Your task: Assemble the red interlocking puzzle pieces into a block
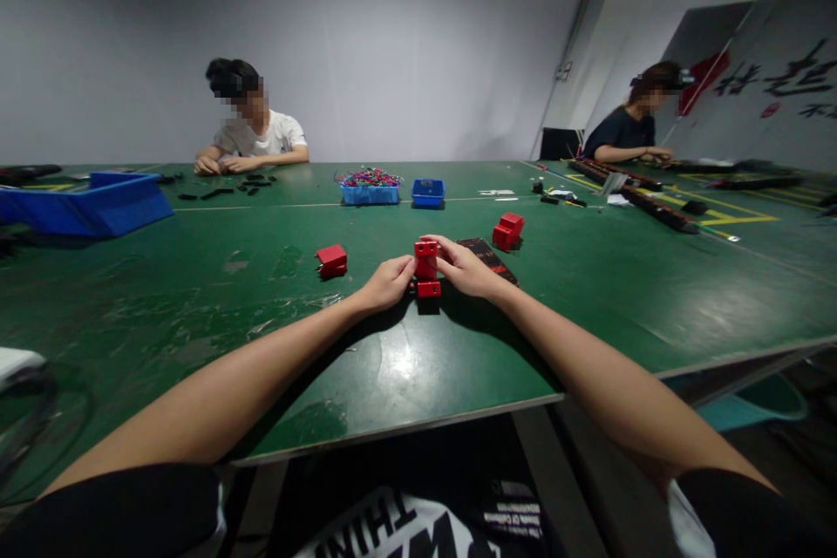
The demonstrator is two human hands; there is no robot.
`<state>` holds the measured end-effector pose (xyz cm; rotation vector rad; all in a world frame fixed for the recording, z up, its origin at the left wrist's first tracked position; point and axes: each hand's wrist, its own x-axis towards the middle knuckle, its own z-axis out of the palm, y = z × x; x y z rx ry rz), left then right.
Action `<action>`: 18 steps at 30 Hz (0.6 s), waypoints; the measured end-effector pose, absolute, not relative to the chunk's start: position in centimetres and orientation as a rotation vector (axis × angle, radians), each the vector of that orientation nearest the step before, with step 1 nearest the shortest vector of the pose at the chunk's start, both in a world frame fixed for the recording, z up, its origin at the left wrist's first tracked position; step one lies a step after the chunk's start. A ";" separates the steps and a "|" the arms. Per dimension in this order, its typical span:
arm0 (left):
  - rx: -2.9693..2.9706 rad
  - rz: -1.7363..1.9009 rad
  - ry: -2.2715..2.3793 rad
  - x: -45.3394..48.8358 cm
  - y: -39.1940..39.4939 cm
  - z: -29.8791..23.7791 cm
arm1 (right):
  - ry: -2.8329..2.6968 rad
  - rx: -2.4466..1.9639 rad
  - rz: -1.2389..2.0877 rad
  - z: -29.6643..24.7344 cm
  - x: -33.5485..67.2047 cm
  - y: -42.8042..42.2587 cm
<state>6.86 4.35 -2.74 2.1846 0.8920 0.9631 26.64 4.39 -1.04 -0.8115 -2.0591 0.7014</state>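
Between my two hands a red block-like part with small dark holes stands upright, just above or on the green table. My left hand is closed on its left side, fingertips pressed to it. From the right, my right hand grips the same part, with fingers reaching over behind its top. A second red part with thin prongs lies to the left of my left hand. Beyond my right hand is another red part, next to a dark flat printed box partly hidden by that hand.
A light blue bin of colourful small pieces and a small blue tray stand mid-table. A large blue bin is at left. Two people work across the table, near dark pieces and long dark strips. The table's front edge is close to me.
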 end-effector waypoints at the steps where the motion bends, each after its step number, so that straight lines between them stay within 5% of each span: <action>1: 2.179 0.962 0.893 6.9 4.3 -2.7 | -2.066 -0.816 0.689 -1.1 26.6 4.4; 18: 2.178 0.933 0.921 6.9 4.2 -2.5 | -2.129 -0.852 0.552 -0.6 26.8 4.0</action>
